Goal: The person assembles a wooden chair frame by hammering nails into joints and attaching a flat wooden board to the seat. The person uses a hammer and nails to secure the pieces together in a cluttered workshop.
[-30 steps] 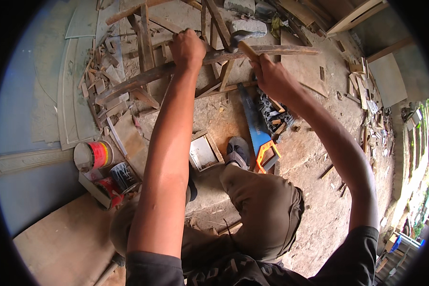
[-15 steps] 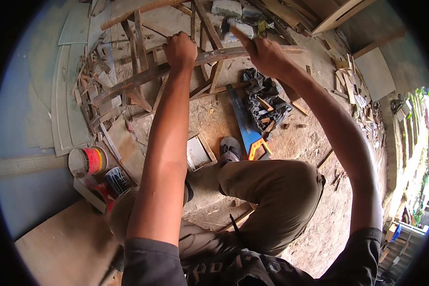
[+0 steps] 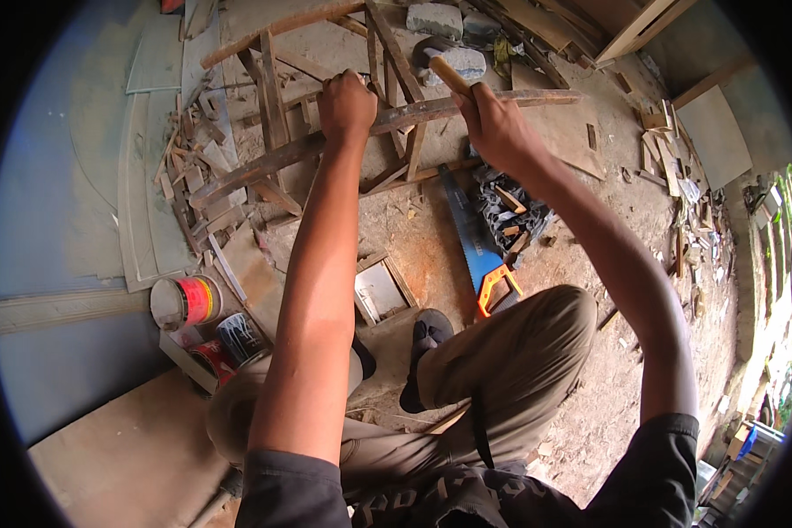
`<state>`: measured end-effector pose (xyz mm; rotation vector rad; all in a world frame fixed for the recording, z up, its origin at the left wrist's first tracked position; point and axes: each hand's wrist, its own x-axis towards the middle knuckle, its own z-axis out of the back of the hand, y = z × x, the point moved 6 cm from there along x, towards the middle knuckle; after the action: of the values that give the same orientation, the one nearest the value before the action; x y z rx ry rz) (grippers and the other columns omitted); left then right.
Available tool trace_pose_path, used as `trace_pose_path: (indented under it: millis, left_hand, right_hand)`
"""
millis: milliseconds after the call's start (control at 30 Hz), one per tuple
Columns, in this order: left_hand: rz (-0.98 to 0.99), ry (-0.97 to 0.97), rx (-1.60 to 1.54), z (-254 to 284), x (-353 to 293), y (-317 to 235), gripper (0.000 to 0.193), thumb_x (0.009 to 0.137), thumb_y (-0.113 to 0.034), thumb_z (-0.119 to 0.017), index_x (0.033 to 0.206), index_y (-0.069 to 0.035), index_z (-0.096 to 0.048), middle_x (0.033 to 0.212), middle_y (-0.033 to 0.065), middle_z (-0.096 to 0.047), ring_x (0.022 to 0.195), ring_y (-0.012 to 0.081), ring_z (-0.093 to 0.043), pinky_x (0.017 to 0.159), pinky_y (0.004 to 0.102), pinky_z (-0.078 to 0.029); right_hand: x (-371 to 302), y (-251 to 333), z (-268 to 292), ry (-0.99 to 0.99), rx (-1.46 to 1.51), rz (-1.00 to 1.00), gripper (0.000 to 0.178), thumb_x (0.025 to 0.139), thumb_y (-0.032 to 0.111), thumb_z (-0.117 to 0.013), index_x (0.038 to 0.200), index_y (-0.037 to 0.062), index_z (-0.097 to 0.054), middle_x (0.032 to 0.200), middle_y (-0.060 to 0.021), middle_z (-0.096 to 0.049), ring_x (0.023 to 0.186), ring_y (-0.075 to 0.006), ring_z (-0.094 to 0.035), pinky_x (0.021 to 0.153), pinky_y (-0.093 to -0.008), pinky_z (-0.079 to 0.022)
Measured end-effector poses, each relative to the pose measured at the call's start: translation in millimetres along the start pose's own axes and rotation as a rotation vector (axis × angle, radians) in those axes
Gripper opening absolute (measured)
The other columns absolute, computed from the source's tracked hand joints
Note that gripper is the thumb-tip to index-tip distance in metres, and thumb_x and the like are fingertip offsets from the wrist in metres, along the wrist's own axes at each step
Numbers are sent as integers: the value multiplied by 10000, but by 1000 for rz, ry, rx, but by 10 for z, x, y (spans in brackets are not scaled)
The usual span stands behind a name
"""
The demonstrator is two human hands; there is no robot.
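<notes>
My right hand (image 3: 499, 130) is closed round the wooden handle of a hammer (image 3: 450, 76), raised above the right part of a long dark wooden beam (image 3: 268, 161). The handle slants up and away; the hammer's head is hard to make out against the dark background. My left hand (image 3: 348, 106) forms a fist over the middle of the beam, and its fingers hide whatever they grip. The beam is the near top rail of a wooden frame with slanting legs (image 3: 275, 97) and a far rail (image 3: 282, 28).
A blue handsaw with an orange handle (image 3: 499, 290) lies by black plastic (image 3: 493, 189) holding wood offcuts. A small wooden box frame (image 3: 387, 290) lies near my foot. Paint cans (image 3: 185, 302) stand at left; wood scraps (image 3: 669, 167) litter the right. Concrete blocks (image 3: 453, 66) lie beyond.
The whole view has shifted, so the frame and saw appear a little further right and lower. The hammer, blurred before, is now sharper. My foot sits lower in view, further from the saw.
</notes>
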<state>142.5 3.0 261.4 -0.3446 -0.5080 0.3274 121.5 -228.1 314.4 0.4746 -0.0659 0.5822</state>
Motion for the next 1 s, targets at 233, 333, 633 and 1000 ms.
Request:
trace_pose_path:
  millis: [233, 333, 633, 1000]
  left_hand:
    - [-102, -2, -38, 18, 22, -47, 203, 881, -163, -554, 1012, -72, -678, 997, 168, -690, 972, 359, -632, 847, 452, -494]
    - [-32, 31, -72, 10, 23, -137, 194, 896, -165, -547, 1004, -65, -672, 1005, 185, -682, 969, 373, -631, 840, 462, -492]
    - [-83, 11, -122, -30, 103, -84, 193, 897, -179, -575, 965, -26, -672, 966, 217, -682, 931, 410, -638, 796, 470, -496]
    - [-177, 211, -474, -43, 6, -162, 178, 911, -170, -626, 963, -7, -674, 838, 93, -715, 764, 162, -673, 715, 297, -506]
  right_hand:
    - [-580, -206, -196, -146, 392, -240, 380, 1000, 341, -496, 890, -22, -518, 671, -224, -575, 610, -369, -582, 570, -449, -438]
    - [-1260, -419, -599, -253, 676, -506, 388, 969, 360, -548, 901, -16, -480, 664, -226, -538, 584, -380, -511, 565, -436, -428]
    - [-2483, -822, -1946, -61, 557, -831, 251, 844, 179, -629, 936, -44, -560, 772, -282, -628, 772, -453, -638, 682, -488, -498]
    - [-2533, -753, -2641, 259, 400, -585, 348, 857, 195, -640, 1109, -11, -516, 860, -294, -632, 832, -486, -602, 702, -537, -484]
